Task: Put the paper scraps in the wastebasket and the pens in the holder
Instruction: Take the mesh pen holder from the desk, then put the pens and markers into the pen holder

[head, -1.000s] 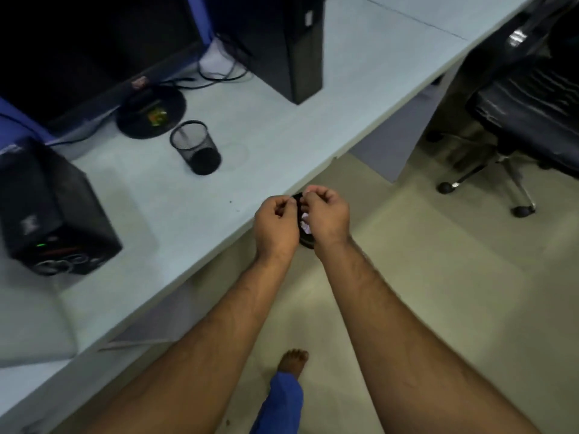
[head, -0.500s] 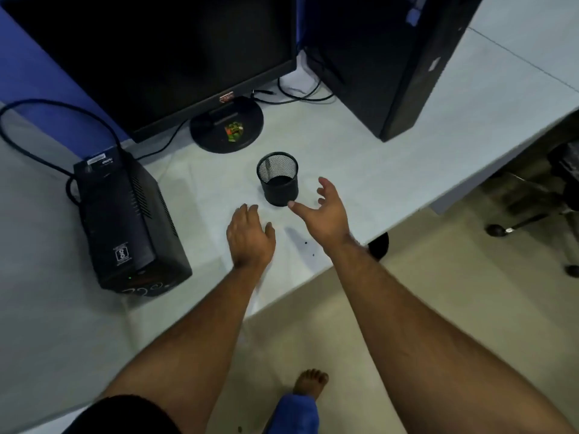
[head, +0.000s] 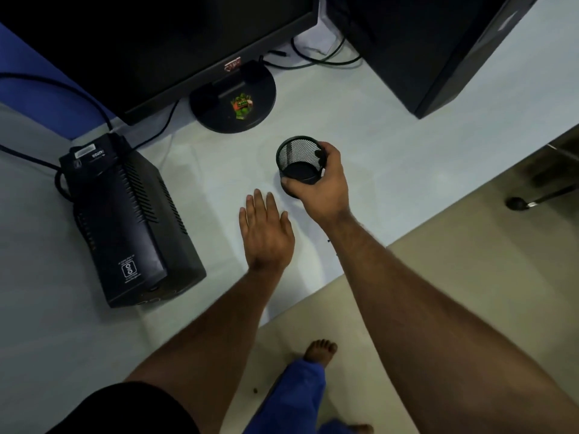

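A black mesh pen holder (head: 294,158) stands on the pale desk (head: 391,158), and nothing shows inside it. My right hand (head: 326,186) is wrapped around its right and near side, thumb over the rim. My left hand (head: 266,233) lies flat on the desk just left of and nearer than the holder, fingers together, holding nothing. No pens, paper scraps or wastebasket show in this view.
A black UPS box (head: 125,214) with cables sits on the desk at the left. Behind the holder are a monitor (head: 150,42) on its round base (head: 233,103) and a black computer tower (head: 432,48). A chair's wheel (head: 517,203) is on the floor at right.
Both hands left the wastebasket below the desk edge and came up onto the desk. My right hand reached forward and closed around the mesh holder; my left hand settled flat on the desk.
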A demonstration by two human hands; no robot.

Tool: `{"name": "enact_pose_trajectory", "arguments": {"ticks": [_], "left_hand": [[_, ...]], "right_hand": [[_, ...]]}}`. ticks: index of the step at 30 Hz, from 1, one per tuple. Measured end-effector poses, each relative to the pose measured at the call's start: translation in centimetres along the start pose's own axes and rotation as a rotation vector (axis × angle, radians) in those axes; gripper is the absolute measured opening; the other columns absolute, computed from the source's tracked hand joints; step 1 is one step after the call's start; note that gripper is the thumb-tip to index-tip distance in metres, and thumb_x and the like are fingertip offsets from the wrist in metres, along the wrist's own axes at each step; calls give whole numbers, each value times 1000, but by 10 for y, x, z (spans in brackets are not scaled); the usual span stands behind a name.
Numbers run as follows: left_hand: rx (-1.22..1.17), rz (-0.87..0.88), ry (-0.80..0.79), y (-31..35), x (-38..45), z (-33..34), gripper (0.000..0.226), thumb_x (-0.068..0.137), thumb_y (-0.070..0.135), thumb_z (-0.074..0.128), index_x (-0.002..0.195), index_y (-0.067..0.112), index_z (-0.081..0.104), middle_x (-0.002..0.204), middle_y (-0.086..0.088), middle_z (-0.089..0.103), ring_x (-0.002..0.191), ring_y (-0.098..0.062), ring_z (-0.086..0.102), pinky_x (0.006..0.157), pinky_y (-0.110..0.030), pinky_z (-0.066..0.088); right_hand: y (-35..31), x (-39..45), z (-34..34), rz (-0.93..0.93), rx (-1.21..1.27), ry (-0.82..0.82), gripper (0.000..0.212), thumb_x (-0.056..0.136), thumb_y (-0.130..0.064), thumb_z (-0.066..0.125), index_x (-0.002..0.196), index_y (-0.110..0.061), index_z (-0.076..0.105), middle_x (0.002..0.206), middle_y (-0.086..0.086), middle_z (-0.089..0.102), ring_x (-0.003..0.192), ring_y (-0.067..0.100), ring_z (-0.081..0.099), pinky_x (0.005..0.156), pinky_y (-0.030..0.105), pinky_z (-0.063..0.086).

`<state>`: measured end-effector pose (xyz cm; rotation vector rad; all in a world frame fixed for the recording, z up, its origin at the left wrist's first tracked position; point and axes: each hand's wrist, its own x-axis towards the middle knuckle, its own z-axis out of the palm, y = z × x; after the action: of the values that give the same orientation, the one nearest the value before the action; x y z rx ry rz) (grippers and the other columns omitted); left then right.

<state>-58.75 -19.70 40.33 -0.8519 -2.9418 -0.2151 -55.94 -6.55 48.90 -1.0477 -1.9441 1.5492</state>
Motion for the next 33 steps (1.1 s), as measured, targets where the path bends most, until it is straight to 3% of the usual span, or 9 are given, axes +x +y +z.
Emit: {"name": "enact_pose_trajectory", "arguments": {"ticks": [5,8,13,16,20,22,24,29,33], "left_hand": [[11,6,-14,2,2,-3,53,103,36,29,145,7,43,153,-17,38,144,-33,33,119,-46,24],[7,-15,-12,0,7,-9,49,100,31,35,140,6,49,147,-16,47,137,-33,43,115,-46,32],[-94,125,38,44,-21,-38,35,89,19,57,124,14,61,120,-9,62,100,-30,60,80,-38,47],[-379,262,16,94,-62,-51,27,89,14,57,114,13,66,108,-10,66,94,-31,62,78,-38,50],[-771,354,-248,153,-128,-61,18,92,16,54,101,14,69,92,-4,73,82,-21,66,70,-31,51],[-779,401,-393,180,-165,-48,19,91,17,56,103,15,70,92,-3,75,83,-20,68,73,-32,55],[-776,419,-546,209,-205,-32,20,89,19,56,102,16,71,89,-4,74,82,-21,68,76,-35,56],[-682,466,-843,268,-314,3,22,82,29,52,95,24,70,75,0,70,75,-22,70,75,-34,57],[-652,412,-1023,298,-394,43,11,88,17,59,90,23,68,71,-1,66,68,-25,66,71,-36,57]], "right_hand": [[5,-26,-19,2,61,100,81,65,-29,89,132,-21,45,126,-7,54,117,8,53,95,14,47],[3,-50,-41,54,86,114,79,66,-30,88,132,-23,44,124,-9,53,108,-4,52,89,3,40],[11,-105,-93,109,169,238,76,65,-32,88,128,-29,45,123,-8,54,113,6,55,100,26,49],[35,-148,-138,160,257,406,72,67,-30,86,129,-26,47,122,-7,60,113,6,61,101,32,52],[80,-216,-196,237,246,576,71,69,-28,86,127,-29,45,117,-13,59,106,-5,60,95,25,53],[104,-254,-227,296,229,645,75,64,-38,85,128,-30,46,122,-9,59,113,5,59,99,34,53],[130,-295,-257,357,254,703,75,66,-33,86,129,-31,45,124,-8,58,116,8,57,102,38,51],[195,-406,-318,497,341,882,75,68,-23,87,129,-32,44,122,-9,58,112,7,58,102,38,51],[256,-476,-353,617,405,1021,77,68,-23,88,132,-28,45,121,-9,56,109,8,57,102,39,51]]}}
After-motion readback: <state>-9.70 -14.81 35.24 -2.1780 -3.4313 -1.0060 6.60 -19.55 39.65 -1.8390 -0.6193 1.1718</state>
